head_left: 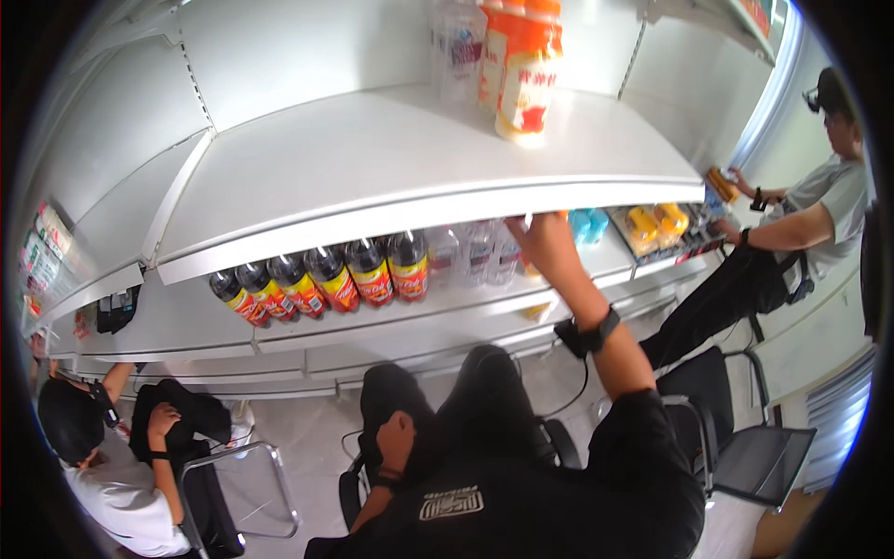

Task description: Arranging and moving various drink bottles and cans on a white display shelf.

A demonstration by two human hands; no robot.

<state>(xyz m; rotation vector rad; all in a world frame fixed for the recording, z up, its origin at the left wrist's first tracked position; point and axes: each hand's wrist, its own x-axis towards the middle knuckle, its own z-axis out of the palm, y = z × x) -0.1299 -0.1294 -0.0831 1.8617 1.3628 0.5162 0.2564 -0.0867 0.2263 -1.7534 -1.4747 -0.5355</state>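
Note:
My right hand (542, 244) reaches in below the front edge of the upper shelf (419, 200). Its fingers look bent together, partly cut off by the shelf edge, and what they hold is hidden. Beside it show a bit of orange cap and a bottle with an orange label (530, 267). To its left stand clear plastic bottles (475, 253). Turquoise-topped bottles (588, 225) stand to its right. My left hand (396, 436) lies on my left thigh, open and holding nothing.
Dark cola bottles (328, 278) line the lower shelf. Orange-capped bottles (527, 84) and clear bottles (458, 51) stand above. A tray of yellow-topped bottles (656, 226) is at right. One person (792, 224) works at right, another (121, 466) sits lower left. A black chair (745, 438) stands at right.

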